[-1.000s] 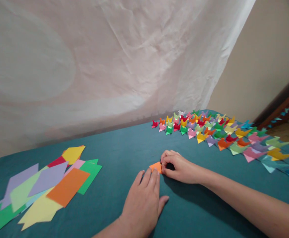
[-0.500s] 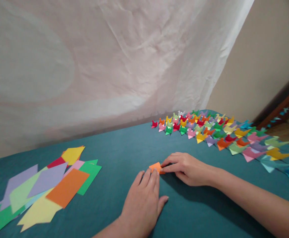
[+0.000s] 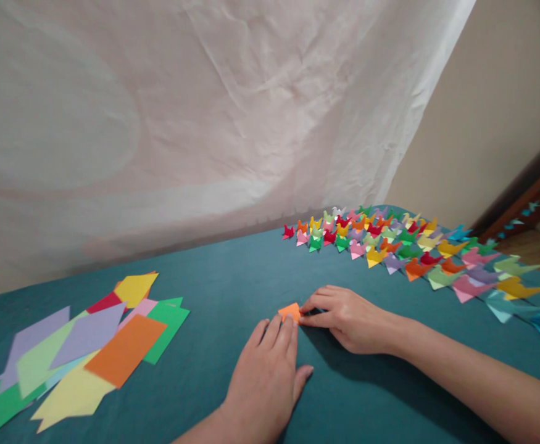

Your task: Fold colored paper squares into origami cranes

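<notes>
A small folded orange paper (image 3: pixel 290 310) lies on the teal tablecloth (image 3: pixel 232 277). My left hand (image 3: pixel 266 382) lies flat beside it, fingers stretched out, fingertips on the paper's near edge. My right hand (image 3: pixel 344 317) comes in from the right, its fingers pressed together on the paper's right side, pinning it to the cloth.
A loose pile of coloured paper sheets (image 3: pixel 84 345) lies at the left. Several rows of small folded paper figures (image 3: pixel 403 246) cover the right far part of the table. A creased white sheet (image 3: pixel 181 123) hangs behind. A wooden frame (image 3: pixel 529 206) stands at far right.
My right hand has uncurled from a bunched grip over the paper and slid slightly right, its fingers now pressing along the paper's right edge. My left hand has stayed put.
</notes>
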Demonstrator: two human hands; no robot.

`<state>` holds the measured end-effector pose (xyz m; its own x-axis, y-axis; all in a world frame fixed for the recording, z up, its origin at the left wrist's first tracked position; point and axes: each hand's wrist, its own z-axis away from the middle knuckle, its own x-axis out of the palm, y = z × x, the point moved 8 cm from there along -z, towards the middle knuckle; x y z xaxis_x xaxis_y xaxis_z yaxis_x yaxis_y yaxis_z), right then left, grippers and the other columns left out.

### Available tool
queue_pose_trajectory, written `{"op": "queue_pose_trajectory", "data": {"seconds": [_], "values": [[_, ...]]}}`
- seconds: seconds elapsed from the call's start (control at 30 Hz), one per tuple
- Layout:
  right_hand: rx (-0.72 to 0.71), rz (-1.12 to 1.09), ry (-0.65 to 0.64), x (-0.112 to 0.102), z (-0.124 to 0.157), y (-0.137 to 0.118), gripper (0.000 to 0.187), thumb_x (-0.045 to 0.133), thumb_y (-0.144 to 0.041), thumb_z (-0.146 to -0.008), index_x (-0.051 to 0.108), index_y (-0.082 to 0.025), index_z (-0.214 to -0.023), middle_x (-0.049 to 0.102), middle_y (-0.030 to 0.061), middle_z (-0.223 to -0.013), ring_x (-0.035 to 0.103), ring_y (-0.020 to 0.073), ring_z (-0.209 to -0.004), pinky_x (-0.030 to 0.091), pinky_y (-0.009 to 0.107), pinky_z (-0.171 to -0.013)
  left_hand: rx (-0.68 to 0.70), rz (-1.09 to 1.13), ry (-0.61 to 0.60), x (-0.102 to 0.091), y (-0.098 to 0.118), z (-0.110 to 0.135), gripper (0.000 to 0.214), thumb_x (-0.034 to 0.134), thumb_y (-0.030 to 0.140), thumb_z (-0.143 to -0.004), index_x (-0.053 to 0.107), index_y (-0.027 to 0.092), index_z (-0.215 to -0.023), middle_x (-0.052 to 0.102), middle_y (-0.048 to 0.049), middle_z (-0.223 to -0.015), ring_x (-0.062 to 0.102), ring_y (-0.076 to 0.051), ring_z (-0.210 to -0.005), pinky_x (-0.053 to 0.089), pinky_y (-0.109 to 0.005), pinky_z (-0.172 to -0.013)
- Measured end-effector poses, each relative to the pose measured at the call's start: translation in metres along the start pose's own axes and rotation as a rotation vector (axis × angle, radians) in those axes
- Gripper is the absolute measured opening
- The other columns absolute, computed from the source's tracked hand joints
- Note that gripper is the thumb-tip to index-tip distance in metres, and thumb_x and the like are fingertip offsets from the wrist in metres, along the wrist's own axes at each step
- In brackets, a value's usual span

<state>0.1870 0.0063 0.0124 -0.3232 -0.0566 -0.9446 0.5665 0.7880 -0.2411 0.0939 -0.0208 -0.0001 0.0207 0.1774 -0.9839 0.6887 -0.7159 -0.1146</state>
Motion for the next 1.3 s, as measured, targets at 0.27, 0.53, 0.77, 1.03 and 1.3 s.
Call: {"op": "queue_pose_trajectory", "data": {"seconds": [0.27, 0.53, 0.77, 1.03, 1.3], "values": [[-0.019, 0.069, -0.016, 0.001, 0.0, -0.003, 0.036, 0.046, -0.011, -0.084, 0.061, -0.019, -0.114, 0.063, 0.0081, -0.105, 0.053, 0.0192, -0.094, 0.04, 0.035, -0.086, -0.025, 0.0, -0.054, -0.002, -0.001, -0.001, 0.051, 0.045, 0.044, -0.088, 0.05, 0.012, -0.127, 0.05, -0.0118, -0.132, 0.046, -0.028, -0.12, 0.038, -0.044, -0.099], [-0.028, 0.125, -0.027, 0.0, 0.0, -0.007, 0.034, 0.046, -0.012, -0.084, 0.062, -0.019, -0.113, 0.063, 0.0078, -0.102, 0.052, 0.0187, -0.093, 0.039, 0.034, -0.086, -0.007, 0.003, -0.055, -0.002, -0.001, -0.002, 0.05, 0.047, 0.043, -0.088, 0.051, 0.012, -0.126, 0.05, -0.012, -0.133, 0.047, -0.028, -0.12, 0.039, -0.043, -0.099], [-0.022, 0.191, -0.066, 0.0, -0.003, -0.012, 0.029, 0.047, -0.016, -0.085, 0.062, -0.017, -0.111, 0.062, 0.009, -0.095, 0.053, 0.0192, -0.088, 0.039, 0.034, -0.084, -0.023, 0.059, -0.068, -0.003, -0.003, -0.001, 0.049, 0.047, 0.043, -0.088, 0.05, 0.013, -0.127, 0.048, -0.0124, -0.134, 0.047, -0.028, -0.12, 0.038, -0.044, -0.1], [-0.003, 0.237, -0.108, 0.0, -0.004, -0.017, 0.029, 0.047, -0.016, -0.086, 0.061, -0.015, -0.112, 0.063, 0.0096, -0.096, 0.055, 0.0203, -0.088, 0.04, 0.035, -0.085, -0.017, 0.101, -0.092, -0.004, -0.005, -0.002, 0.051, 0.046, 0.044, -0.088, 0.047, 0.014, -0.129, 0.047, -0.0117, -0.135, 0.044, -0.028, -0.122, 0.037, -0.045, -0.101], [0.014, 0.153, -0.077, -0.001, -0.001, -0.012, 0.034, 0.048, -0.014, -0.082, 0.06, -0.016, -0.114, 0.064, 0.0092, -0.107, 0.058, 0.0197, -0.094, 0.04, 0.034, -0.087, -0.015, 0.098, -0.1, -0.006, -0.005, -0.004, 0.049, 0.047, 0.045, -0.088, 0.05, 0.015, -0.127, 0.05, -0.0109, -0.133, 0.044, -0.028, -0.122, 0.036, -0.046, -0.101]]}}
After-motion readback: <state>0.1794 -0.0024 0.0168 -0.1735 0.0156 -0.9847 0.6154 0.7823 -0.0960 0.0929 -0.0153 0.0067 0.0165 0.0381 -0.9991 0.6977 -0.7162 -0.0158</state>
